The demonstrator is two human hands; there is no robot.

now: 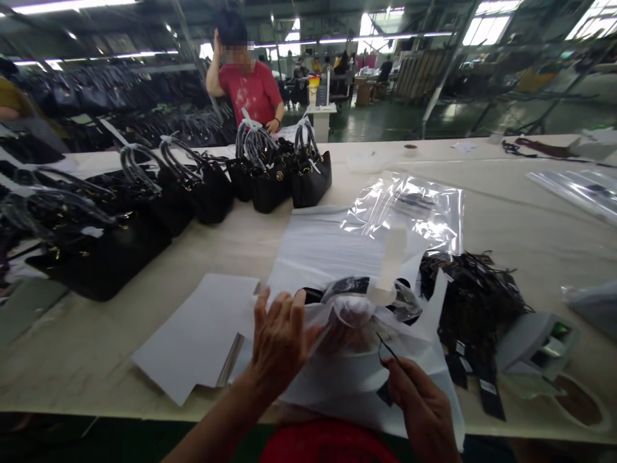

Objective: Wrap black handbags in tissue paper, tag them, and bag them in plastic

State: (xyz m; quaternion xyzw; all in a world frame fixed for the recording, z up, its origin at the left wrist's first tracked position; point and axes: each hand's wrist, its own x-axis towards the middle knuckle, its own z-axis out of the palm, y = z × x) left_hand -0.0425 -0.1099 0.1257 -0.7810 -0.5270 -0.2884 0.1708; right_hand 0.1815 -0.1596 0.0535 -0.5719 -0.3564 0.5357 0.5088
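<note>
My right hand (421,402) pinches a black hang tag by its thin cord loop (385,347), and the dark tag (384,392) dangles beneath the fingers. My left hand (279,337) rests with fingers apart against the left side of a handbag. White tissue (354,315) covers most of that dark handbag, and clear film wraps its handles (349,287). A pale strip (391,257) stands up from the handles. Beneath the bag lies a sheet of white tissue paper (318,244). The bag's lower part is hidden by tissue.
Left of the bag lies a stack of white paper (197,334). Several black handbags (270,186) stand across the table's far left. Clear plastic bags (409,209) lie behind; black tags (467,296) and a tape dispenser (540,347) are right. A person in red (253,93) stands opposite.
</note>
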